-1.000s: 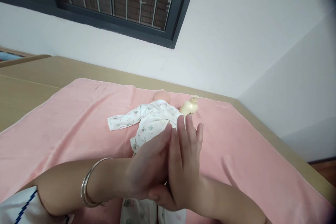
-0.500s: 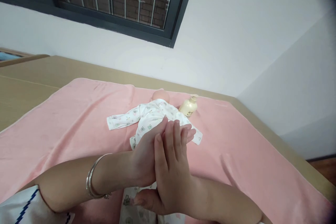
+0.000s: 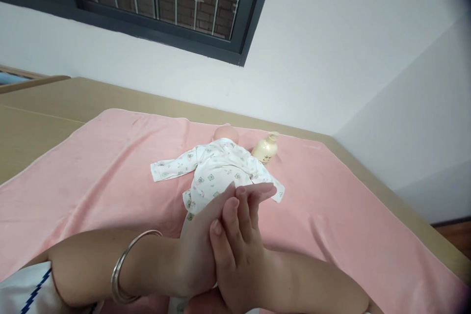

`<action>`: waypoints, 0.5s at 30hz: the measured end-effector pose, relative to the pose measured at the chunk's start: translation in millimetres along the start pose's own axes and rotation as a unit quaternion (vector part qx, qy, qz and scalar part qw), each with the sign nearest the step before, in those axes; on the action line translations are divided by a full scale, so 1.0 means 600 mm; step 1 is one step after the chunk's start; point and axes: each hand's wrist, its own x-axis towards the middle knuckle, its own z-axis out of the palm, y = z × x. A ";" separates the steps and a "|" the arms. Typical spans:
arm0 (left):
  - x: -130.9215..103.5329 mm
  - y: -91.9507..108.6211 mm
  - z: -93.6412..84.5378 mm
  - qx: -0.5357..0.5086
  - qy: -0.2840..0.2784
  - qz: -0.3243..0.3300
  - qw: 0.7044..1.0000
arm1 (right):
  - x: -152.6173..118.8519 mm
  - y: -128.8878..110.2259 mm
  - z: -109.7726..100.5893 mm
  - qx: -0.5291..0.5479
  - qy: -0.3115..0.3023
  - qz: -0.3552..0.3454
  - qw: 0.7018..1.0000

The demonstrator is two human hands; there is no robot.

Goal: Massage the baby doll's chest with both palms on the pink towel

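Note:
My left hand (image 3: 200, 245), with silver bangles at the wrist, is pressed palm to palm against my right hand (image 3: 243, 265). The left fingers are stretched out and partly hidden behind the right ones. On the right hand the fingers are slightly bent and apart, and the thumb reaches the lower frame edge. Nothing shows between the palms. Beyond and below them lies a baby doll (image 3: 221, 174) in white printed clothes, its arms spread and its legs mostly covered by my hands. A cream pump bottle (image 3: 265, 149) leans beside the doll's right-hand shoulder in the picture.
A pink blanket (image 3: 121, 167) with soft creases is spread over a wooden surface (image 3: 47, 103). White walls (image 3: 312, 49) rise behind and to the right. A dark-framed window (image 3: 235, 51) with bars is above.
Both hands have moved down together, toward me, still touching. The right fingers are more bent than before, and more of the doll's body shows. The bottle and doll have stayed in place.

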 end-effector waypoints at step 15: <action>0.069 -0.119 0.075 0.017 0.207 0.137 0.969 | 0.008 0.015 -0.001 0.036 -0.032 -0.023 0.999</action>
